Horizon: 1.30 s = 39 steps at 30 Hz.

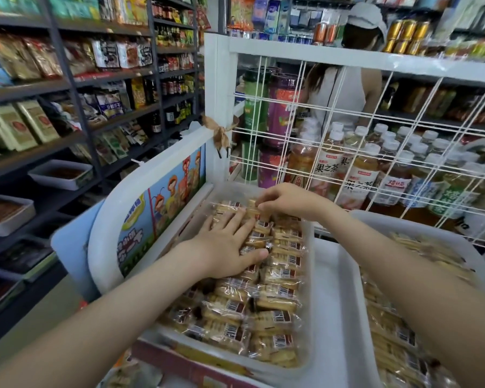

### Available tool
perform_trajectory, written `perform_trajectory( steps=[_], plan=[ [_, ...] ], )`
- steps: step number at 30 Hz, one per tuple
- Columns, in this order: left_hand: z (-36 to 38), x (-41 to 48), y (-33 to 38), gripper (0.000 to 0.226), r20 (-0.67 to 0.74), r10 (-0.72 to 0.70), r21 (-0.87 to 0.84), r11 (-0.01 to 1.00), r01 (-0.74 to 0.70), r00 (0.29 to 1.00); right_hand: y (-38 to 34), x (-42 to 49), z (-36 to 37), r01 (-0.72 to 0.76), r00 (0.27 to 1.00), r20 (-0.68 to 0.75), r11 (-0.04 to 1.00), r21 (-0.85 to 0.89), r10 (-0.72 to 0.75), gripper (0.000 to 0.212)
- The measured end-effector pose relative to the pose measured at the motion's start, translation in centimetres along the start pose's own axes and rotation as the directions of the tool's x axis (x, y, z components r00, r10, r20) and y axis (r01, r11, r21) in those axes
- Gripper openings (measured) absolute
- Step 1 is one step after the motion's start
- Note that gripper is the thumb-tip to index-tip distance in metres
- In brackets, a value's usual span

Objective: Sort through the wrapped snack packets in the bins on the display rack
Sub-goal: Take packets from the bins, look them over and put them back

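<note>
Head view, the only one.

Pressing down with the left hand (227, 245), palm flat, fingers straight and slightly spread, on the snack packets (275, 317) in the far half of the left bin (317, 303), nearer its left wall. Probably to pin that row against sliding during the right-hand work.

Pinching with the right hand (289, 201), fingers curled, at one packet (252, 203) by the bin's far edge, just beyond the left fingertips. Looks like lifting or straightening that piece; can't tell whether already clear of the stack.

Packed in rows, barcodes mostly up, filling the left bin from near edge to far edge. Likely faced that way for a tidy look and easy checking. Similar-looking packets in the right bin (403, 222), just beside, touched by neither hand.

Both bins seated on the white display rack (216, 79), in front of its wire grid (375, 135). Behind the grid: drink bottles (359, 175) and another person (345, 93). Left of the rack: store shelves (67, 88) with bagged goods.

Judging progress: mid-sort in the left bin, right bin not yet begun. Risk: slick wrappers, easy to drag neighbours out of line when pulling one.
</note>
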<state>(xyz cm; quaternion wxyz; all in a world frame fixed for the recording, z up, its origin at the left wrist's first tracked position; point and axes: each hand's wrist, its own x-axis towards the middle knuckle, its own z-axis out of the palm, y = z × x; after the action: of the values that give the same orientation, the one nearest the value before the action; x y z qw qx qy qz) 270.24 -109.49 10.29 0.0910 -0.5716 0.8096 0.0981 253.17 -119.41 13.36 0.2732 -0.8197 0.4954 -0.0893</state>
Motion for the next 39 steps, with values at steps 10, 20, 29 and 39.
perform_trajectory(
  steps=[10, 20, 29, 39],
  plan=[
    [-0.2, -0.6, -0.1, 0.082, 0.018, 0.000, -0.016, 1.000, 0.000, 1.000, -0.8, 1.0, 0.6, -0.051, 0.996, 0.061, 0.977, -0.207, 0.065, 0.033],
    [-0.7, -0.3, 0.2, 0.080, -0.001, 0.004, -0.055, 0.998, -0.004, 1.000, -2.2, -4.9, -2.1, -0.049, 0.925, -0.364, 0.984, 0.172, 0.109, 0.028],
    [-2.6, -7.9, 1.5, 0.020, -0.437, -0.162, -0.850, 0.395, -0.348, 0.885, -8.8, -15.3, 2.1, 0.248, 0.881, -0.446, 0.646, 0.722, 0.159, 0.026],
    [7.1, -22.4, 6.7, 0.006, -0.212, -0.413, -0.963, -0.068, -0.263, 0.885, -10.8, -27.3, 15.3, 0.262, 0.793, -0.502, 0.550, 0.793, 0.346, 0.024]
  ],
)
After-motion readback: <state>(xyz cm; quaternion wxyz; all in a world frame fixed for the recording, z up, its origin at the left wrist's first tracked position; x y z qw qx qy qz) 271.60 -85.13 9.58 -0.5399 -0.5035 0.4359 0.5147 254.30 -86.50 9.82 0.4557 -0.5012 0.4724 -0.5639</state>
